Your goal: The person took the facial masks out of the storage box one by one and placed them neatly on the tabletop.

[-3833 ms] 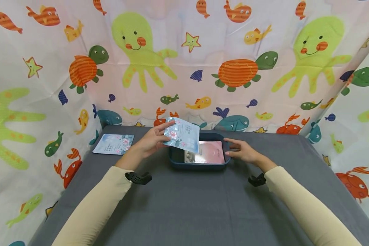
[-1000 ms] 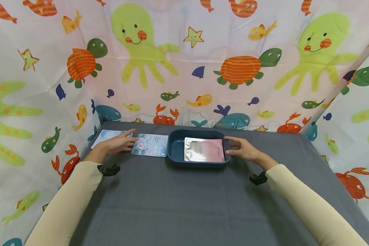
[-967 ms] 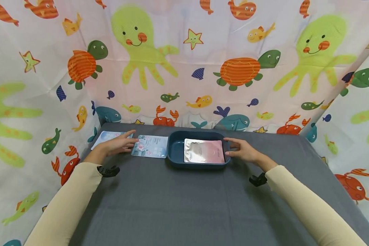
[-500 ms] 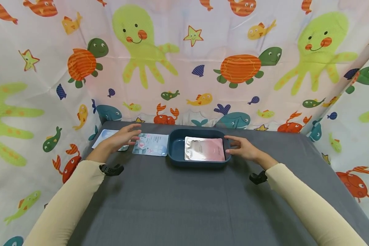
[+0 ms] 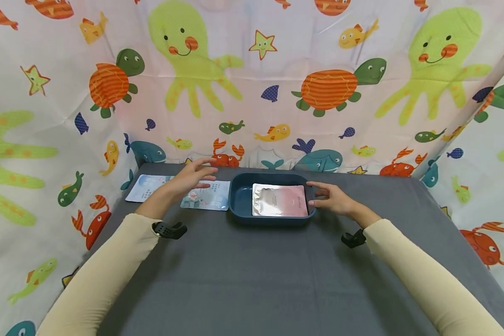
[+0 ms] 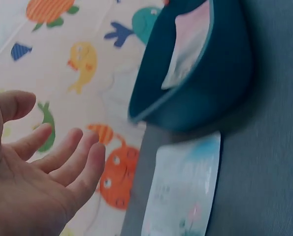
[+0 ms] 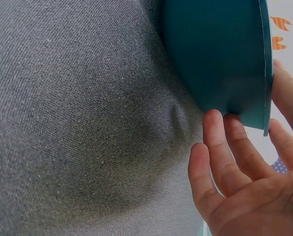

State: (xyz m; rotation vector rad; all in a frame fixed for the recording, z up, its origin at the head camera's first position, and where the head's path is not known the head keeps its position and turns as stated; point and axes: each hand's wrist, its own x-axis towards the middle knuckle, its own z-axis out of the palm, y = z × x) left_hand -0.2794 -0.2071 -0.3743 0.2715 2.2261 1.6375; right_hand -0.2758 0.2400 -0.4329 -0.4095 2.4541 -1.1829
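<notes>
In the head view my left hand (image 5: pixel 187 180) hovers over the table with fingers spread loosely, holding nothing; it overlaps two pale blue floral sachets. One sachet (image 5: pixel 210 198) lies flat against the left end of a dark blue plastic box (image 5: pixel 273 221), and the other (image 5: pixel 144 187) lies farther left. Inside the box sits a pink and silver sachet (image 5: pixel 279 200). My right hand (image 5: pixel 335 201) holds the box's right end. In the right wrist view the thumb is at the rim and the fingertips (image 7: pixel 213 118) touch the outer wall.
A grey cloth (image 5: pixel 252 280) covers the table. Behind it hangs a white curtain (image 5: pixel 252 70) printed with sea animals, which also runs along both sides. Each wrist wears a black strap (image 5: pixel 170 230).
Earlier my left hand held a blue sachet over the box; that sachet now lies on the table left of it. The hand has since lifted and moved right, empty. My right hand stays.
</notes>
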